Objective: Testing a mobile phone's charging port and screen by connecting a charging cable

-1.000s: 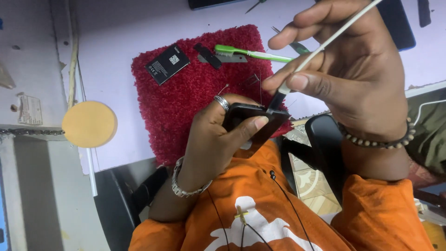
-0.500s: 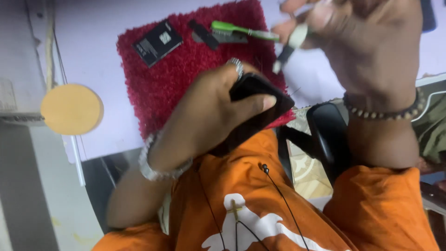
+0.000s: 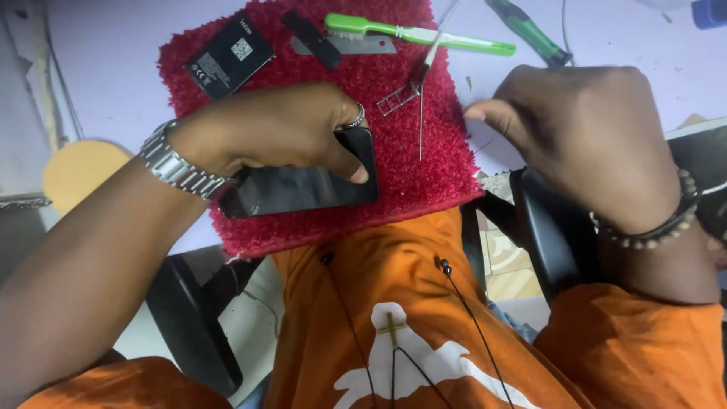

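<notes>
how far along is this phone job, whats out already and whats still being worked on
Done: the black battery lies out on the red mat, with a small metal tray and tweezers set down beside it. In hand: the left hand grips the dark phone on the mat; the right hand holds no visible tool. Left: the battery is not back in the phone.

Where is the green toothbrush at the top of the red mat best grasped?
Grip the green toothbrush probably by its bare handle, coming from above at the right end. It lies flat with the bristle head on the left beside a grey strip, while the handle runs right off the red mat.
</notes>
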